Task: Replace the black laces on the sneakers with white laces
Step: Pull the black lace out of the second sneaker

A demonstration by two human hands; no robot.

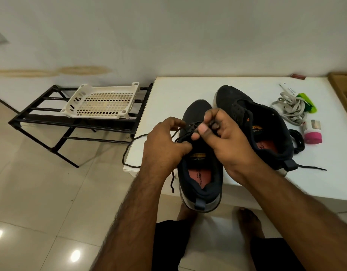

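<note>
Both hands work over the near dark fabric sneaker (200, 171) at the white table (168, 90) edge. Left hand (164, 145) grips its tongue side; right hand (225, 137) pinches the thin black lace (129, 151). The heel overhangs; a hard tug could tip it off. Grey-white flat laces (290, 110) wait far right.

Two black sneakers (200, 153) are noted, with pinkish-red insoles and grey soles. A black lace (129, 153) is threaded in the nearer one. White laces (290, 109) are recorded on a white table (168, 98). A cream perforated basket (102, 102) is seen on a black rack (41, 116).
</note>
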